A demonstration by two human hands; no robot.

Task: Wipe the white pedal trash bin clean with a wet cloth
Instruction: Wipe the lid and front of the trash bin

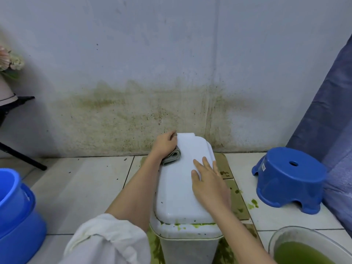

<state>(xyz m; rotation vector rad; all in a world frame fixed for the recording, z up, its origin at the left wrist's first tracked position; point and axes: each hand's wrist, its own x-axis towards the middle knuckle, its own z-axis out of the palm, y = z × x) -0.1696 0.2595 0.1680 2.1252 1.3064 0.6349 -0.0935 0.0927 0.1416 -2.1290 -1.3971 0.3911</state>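
- Standing against the stained wall [171, 54] on the tiled floor [82, 180]: white pedal bin [182, 235], lid down, green smears along the front rim.
- Sitting right of the bin: overturned blue stool [289, 180].
- Showing at the left edge: blue bucket [17, 216].
- Resting flat on the lid's right side, fingers straight and relaxed: right hand [207, 181].
- Clutching the folded grey cloth [172, 158] at the lid's far left corner, fingers curled: left hand [165, 144].

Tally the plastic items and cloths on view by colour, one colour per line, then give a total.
Blue: 2, the tub and the stool
White: 1, the pedal bin
Grey: 1, the folded cloth
Clear: 1, the bowl
Total: 5
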